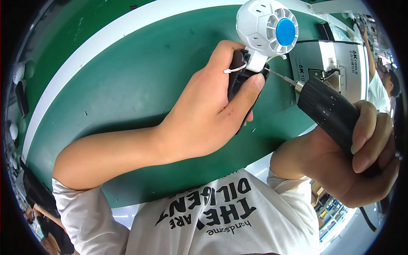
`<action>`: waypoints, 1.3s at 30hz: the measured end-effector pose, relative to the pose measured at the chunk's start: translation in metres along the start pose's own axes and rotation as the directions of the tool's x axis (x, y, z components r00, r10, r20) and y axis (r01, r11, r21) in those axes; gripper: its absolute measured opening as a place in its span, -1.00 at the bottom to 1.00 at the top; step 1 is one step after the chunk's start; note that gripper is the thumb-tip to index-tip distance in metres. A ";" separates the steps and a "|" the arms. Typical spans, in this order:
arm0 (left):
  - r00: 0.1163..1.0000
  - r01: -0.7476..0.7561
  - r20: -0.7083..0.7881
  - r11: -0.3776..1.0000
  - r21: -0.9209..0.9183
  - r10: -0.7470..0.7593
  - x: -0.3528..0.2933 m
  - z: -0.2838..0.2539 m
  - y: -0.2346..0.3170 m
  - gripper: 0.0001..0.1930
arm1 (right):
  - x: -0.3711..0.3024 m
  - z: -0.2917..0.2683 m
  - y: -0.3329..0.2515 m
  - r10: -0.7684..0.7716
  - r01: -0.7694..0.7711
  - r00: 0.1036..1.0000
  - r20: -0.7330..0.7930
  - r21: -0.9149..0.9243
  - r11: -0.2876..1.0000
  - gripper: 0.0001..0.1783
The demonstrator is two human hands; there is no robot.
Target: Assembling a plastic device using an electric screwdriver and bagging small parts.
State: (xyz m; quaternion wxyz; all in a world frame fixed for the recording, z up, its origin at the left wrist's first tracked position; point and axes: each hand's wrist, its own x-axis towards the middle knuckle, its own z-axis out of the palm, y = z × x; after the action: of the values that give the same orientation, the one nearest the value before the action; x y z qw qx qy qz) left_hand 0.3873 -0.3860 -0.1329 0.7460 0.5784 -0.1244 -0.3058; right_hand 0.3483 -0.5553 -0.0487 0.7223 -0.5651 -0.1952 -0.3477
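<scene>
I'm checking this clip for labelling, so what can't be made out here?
Head view only:
- Black base of the white fan: mostly hidden by the left hand.
- Driver bit tip: too small to see what it meets.
- Black screwdriver: rear hidden in the right hand.
- Grey fixture: distorted near the rim.

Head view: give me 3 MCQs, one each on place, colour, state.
1. Where does the driver bit point?
A. at the joint under the white fan head
B. at the green mat
C. at the grey fixture

2. What colour is the fan's centre cap?
A. red
B. blue
C. black

3. What does the right hand do?
A. lies flat on the mat
B. hangs free
C. grips the black power screwdriver

Answers: 1 A, the bit reaches the joint beside the left hand; 2 B, the cap is blue; 3 C, fingers wrap the tool body.
</scene>
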 end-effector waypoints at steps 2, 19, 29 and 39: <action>1.000 0.021 0.001 1.000 -0.001 -0.021 0.000 -0.001 0.000 -0.68 | -0.002 0.000 0.001 0.007 -0.010 0.998 -0.058 -0.037 0.999 -0.65; 0.999 -0.008 -0.036 0.998 0.059 0.010 -0.002 -0.007 -0.008 -0.71 | -0.032 0.024 0.011 -0.024 0.034 0.997 0.079 -0.123 0.992 -0.71; 0.993 -0.114 0.005 0.993 0.019 0.114 0.002 0.000 -0.025 -0.61 | 0.028 -0.076 -0.016 -0.257 0.134 0.960 -0.115 -0.616 0.777 -0.77; 0.996 -0.053 -0.067 0.989 0.140 0.063 0.005 -0.010 -0.015 -0.55 | -0.003 0.004 -0.002 0.151 -0.126 0.987 -0.052 0.320 0.939 -0.70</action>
State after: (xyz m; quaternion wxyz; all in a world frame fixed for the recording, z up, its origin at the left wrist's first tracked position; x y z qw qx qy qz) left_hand 0.3918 -0.3835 -0.1507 0.7168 0.6351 -0.1354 -0.2538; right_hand 0.3457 -0.5509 -0.0481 0.8330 -0.4409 -0.1806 -0.2814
